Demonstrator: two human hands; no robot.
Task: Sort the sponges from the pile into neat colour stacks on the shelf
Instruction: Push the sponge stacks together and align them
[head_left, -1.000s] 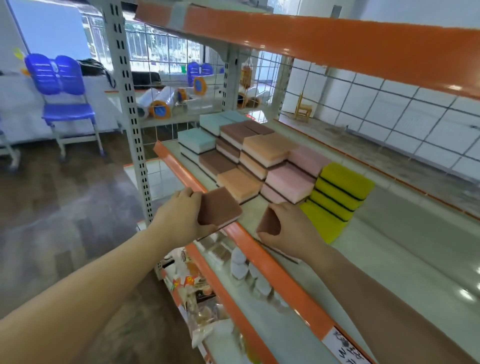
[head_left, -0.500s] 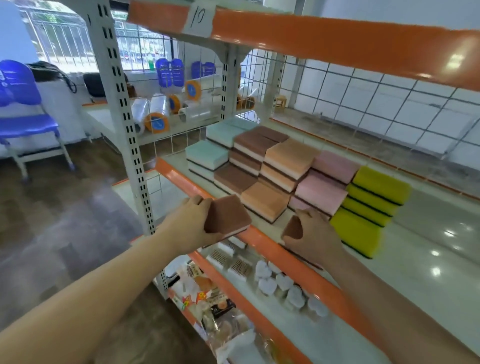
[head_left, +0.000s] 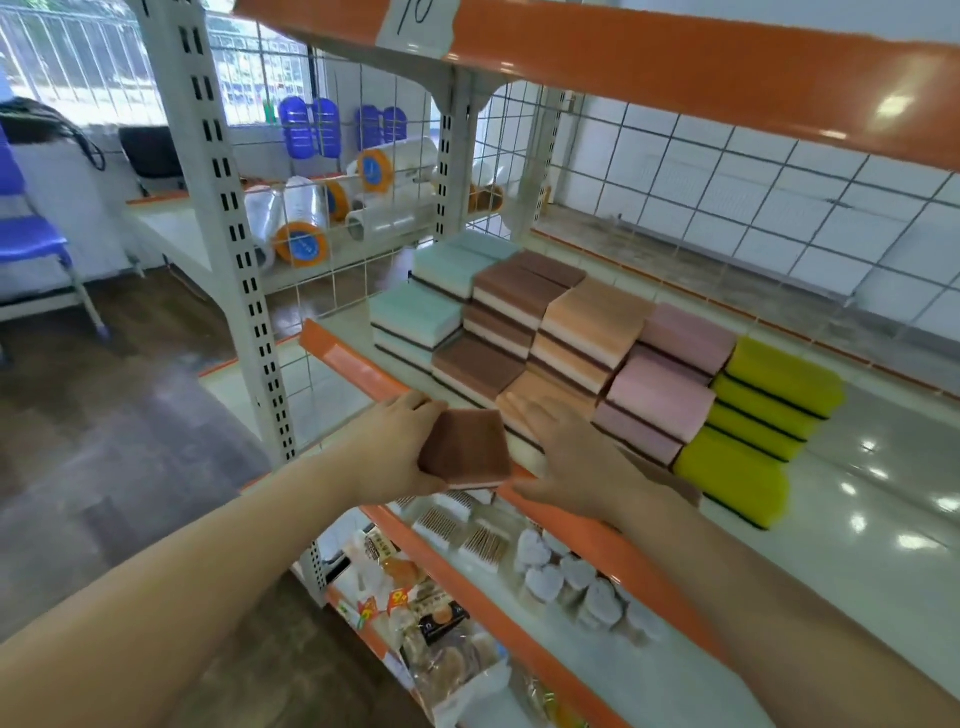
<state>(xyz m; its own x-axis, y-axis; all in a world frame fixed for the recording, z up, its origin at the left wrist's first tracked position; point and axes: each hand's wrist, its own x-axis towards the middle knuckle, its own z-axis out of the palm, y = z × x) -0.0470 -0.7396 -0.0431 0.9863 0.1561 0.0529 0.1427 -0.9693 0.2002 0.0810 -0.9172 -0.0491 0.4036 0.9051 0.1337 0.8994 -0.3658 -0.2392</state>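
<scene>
Right hand (head_left: 574, 457) now emptied, open over shelf edge (head_left: 353, 364); left hand (head_left: 400, 447) gripping brown sponge (head_left: 466, 448) beside it.

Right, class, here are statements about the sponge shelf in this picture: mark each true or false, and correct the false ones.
1. The left hand holds a brown sponge. True.
2. The yellow sponges sit at the left end of the row. False: they are at the right end, and the teal sponges are at the left.
3. The pink sponges stand between the orange sponges and the yellow ones. True.
4. The right hand grips a yellow sponge. False: its fingers lie straight beside the brown sponge, over the front orange one.
</scene>
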